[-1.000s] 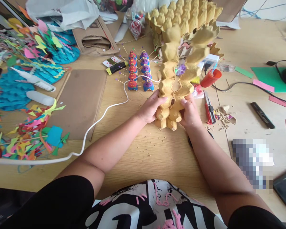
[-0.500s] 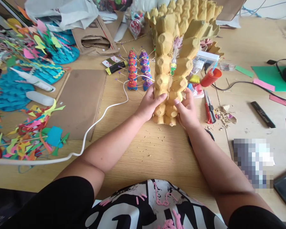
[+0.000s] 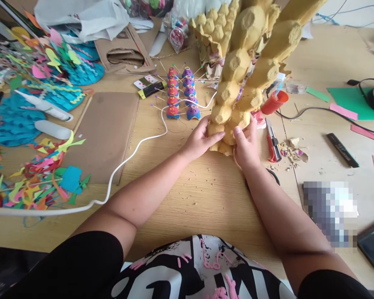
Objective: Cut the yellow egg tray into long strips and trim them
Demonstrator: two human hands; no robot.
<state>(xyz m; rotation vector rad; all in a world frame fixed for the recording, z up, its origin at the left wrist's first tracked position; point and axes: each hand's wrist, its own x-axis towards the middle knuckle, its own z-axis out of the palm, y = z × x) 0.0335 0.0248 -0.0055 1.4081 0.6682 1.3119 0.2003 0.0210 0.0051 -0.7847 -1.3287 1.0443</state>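
A yellow egg-carton piece (image 3: pixel 226 95) stands raised over the table, its two rows of cups spread apart toward the top and still joined near the bottom. My left hand (image 3: pixel 201 139) is closed round its lower left side, thumb across the front. Round the lower right side, my right hand (image 3: pixel 246 143) grips it with the thumb on a cup; the fingers behind are hidden. Beyond my left hand sit red painted egg-cup figures (image 3: pixel 173 99) and purple ones (image 3: pixel 190 97), with pins sticking out of their sides. More yellow egg trays (image 3: pixel 210 31) are stacked behind.
A red-handled box cutter (image 3: pixel 273 141) lies right of my hands beside an orange cup (image 3: pixel 274 102). A white cable (image 3: pixel 137 145) crosses the table. Cardboard (image 3: pixel 106 133), paper scraps (image 3: pixel 46 174) and glue bottles (image 3: pixel 45 104) are at left; a black marker (image 3: pixel 343 149) is at right.
The egg-carton piece has come closer and tilted to the right. Its two rows lean farther right at the top, and both hands have shifted slightly up and right with it.
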